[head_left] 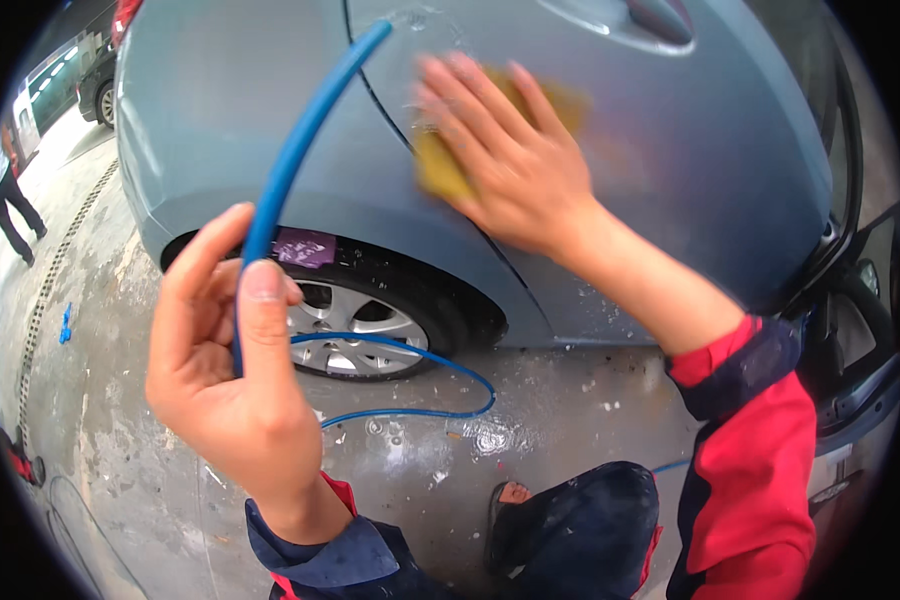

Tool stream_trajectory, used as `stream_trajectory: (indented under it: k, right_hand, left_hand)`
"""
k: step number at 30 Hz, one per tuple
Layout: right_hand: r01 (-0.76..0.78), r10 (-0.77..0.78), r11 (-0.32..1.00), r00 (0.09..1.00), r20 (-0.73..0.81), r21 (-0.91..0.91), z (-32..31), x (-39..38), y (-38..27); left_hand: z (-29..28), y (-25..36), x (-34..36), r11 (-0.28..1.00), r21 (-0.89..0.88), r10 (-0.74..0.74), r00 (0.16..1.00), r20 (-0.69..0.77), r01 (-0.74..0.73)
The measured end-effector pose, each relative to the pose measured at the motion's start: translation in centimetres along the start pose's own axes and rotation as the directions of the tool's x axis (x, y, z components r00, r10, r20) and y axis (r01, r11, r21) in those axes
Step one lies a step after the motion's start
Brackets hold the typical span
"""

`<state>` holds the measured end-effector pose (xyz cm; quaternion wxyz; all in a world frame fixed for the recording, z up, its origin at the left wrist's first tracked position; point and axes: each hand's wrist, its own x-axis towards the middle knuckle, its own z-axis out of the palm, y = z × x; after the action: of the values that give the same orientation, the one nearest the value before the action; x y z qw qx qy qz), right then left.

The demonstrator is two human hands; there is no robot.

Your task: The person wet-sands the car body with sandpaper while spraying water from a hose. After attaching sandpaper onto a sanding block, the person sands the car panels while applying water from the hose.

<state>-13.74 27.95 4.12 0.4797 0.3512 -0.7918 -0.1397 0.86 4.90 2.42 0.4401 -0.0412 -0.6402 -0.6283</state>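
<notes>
Left hand (pixel 255 405) raised, fingers curled — right hand (pixel 515 165) flat, fingers spread.

Right of the navy trouser leg (pixel 582 525), pale-specked and red-edged, a red sleeve (pixel 760 465) with navy right cuff (pixel 745 370) meets the bare right hand (pixel 520 170); left of that leg, a navy left cuff (pixel 320 555) showing red inside meets the bare left hand (pixel 235 350), and a dark sandal (pixel 492 520) shows

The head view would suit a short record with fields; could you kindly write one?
Left hand: holds blue flexible hose, end upward
Right hand: spread over flat yellow pad, blurred
Car: grey-blue painted panels
Wheel: silver, spoked, black rubber tyre
Tyre top: purple rectangular piece
Floor: grey, wet-looking
Person: far left background
</notes>
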Motion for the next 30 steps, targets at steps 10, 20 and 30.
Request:
stream_trajectory:
  k: [10, 20, 30]
  right_hand:
    - [0.014, -0.008, 0.997, 0.996, 0.085, -0.071, 1.6, -9.0, -3.8]
    - [-0.052, 0.052, 0.999, 0.999, -0.010, -0.005, 2.8, -8.4, -6.3]
    - [-0.096, 0.140, 0.976, 0.964, -0.226, 0.196, 4.3, 0.1, -7.7]
  left_hand:
    - [-0.8, -0.1, 0.2, 1.000, 0.006, -0.015, 1.000, 0.020, 0.014]
    - [-0.9, -1.2, 0.2, 0.998, 0.070, 0.012, 1.000, -0.012, -0.011]
    - [1.1, -3.3, -0.1, 0.987, 0.155, 0.051, 0.999, -0.007, -0.049]
